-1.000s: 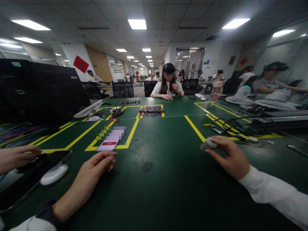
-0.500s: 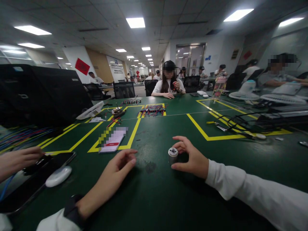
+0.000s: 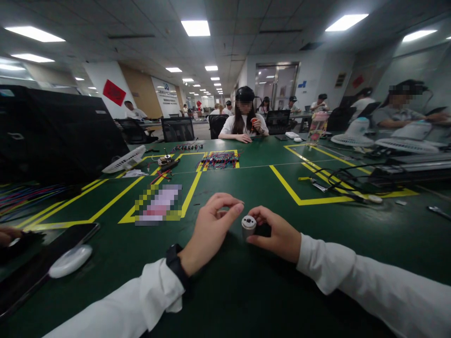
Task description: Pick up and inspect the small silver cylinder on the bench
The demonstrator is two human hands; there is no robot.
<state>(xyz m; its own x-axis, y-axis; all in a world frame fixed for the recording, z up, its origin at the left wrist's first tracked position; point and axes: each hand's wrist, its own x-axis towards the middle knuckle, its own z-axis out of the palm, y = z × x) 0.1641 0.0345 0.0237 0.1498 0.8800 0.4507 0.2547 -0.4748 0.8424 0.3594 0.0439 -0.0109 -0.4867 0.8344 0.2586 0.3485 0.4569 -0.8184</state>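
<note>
Metal cylinder (image 3: 248, 226) is partly hidden by pinching right hand (image 3: 282, 236); left hand's (image 3: 211, 227) grip unclear.

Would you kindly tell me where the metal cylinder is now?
In the head view, the metal cylinder sits below and right of centre, held by the right hand, with the left hand close by on its left.

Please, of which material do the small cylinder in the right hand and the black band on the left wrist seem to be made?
Cylinder: probably metal with a satin finish, judging by its silvery colour and soft highlights; coated plastic is possible. Band: matt black, perhaps rubber or fabric; it shows little shine and no clear texture.
</note>
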